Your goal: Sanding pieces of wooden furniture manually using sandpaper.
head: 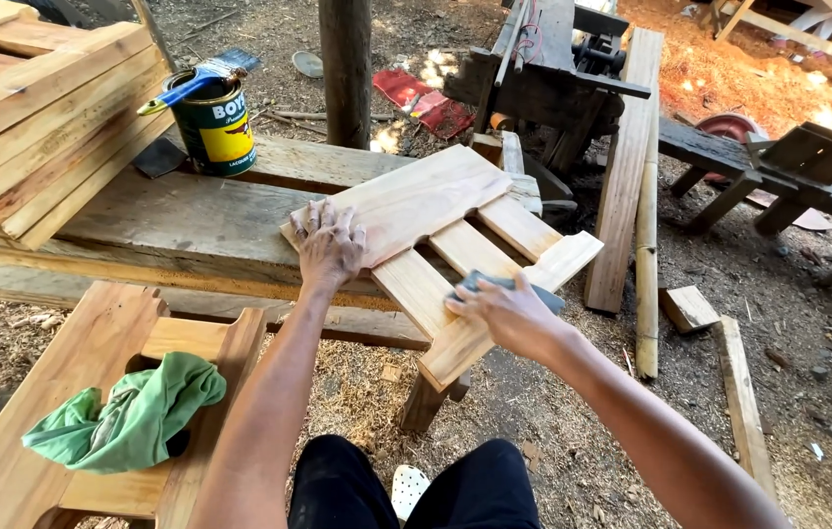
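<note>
Pale honey-coloured wooden frame (455,245) with reddish grain streaks lies on a weathered grey-brown bench (191,220); a dark grey sanding pad (509,286) rests on it. A dark green can (212,122) with a yellow label carries a blue-handled, yellow-tipped brush (195,78). A bright green cloth (132,416) drapes orange-tan wood; ground is sawdust tan, trousers black.

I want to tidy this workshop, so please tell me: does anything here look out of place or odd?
A crumpled green cloth lies bunched on the pale wooden frame at lower left. A blue-handled paintbrush rests across the open green and yellow tin can, overhanging its rim. Offcuts of wood lie scattered on the sawdust-covered ground.
</note>
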